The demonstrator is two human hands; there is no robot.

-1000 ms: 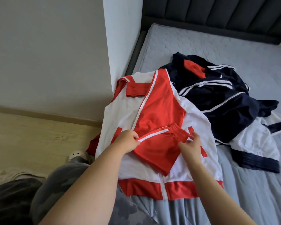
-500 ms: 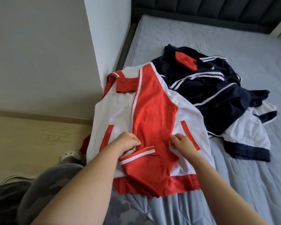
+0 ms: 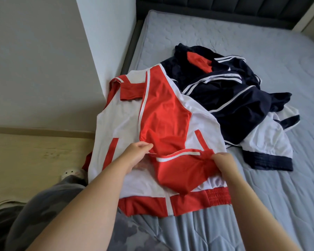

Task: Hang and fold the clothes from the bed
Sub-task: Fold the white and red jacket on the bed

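A red and white jacket (image 3: pixel 121 124) lies flat near the left edge of the bed (image 3: pixel 261 205), its red sleeve (image 3: pixel 163 113) folded down over the front. My left hand (image 3: pixel 137 153) pinches the sleeve at its fold on the left. My right hand (image 3: pixel 223 163) grips the bunched sleeve cuff on the right, and the sleeve end is stretched between both hands. Behind the jacket sits a crumpled navy and white jacket (image 3: pixel 230 98).
A white wall corner (image 3: pixel 105 42) stands against the bed's left side, with wooden floor (image 3: pixel 34 153) below it. My grey patterned trouser leg (image 3: pixel 49 211) is at bottom left. A dark padded headboard (image 3: pixel 225 9) runs along the back. Grey mattress shows to the right.
Both hands drew the sleeve end down the jacket front, then my right hand carried the cuff out to the right. The camera shifted slightly.
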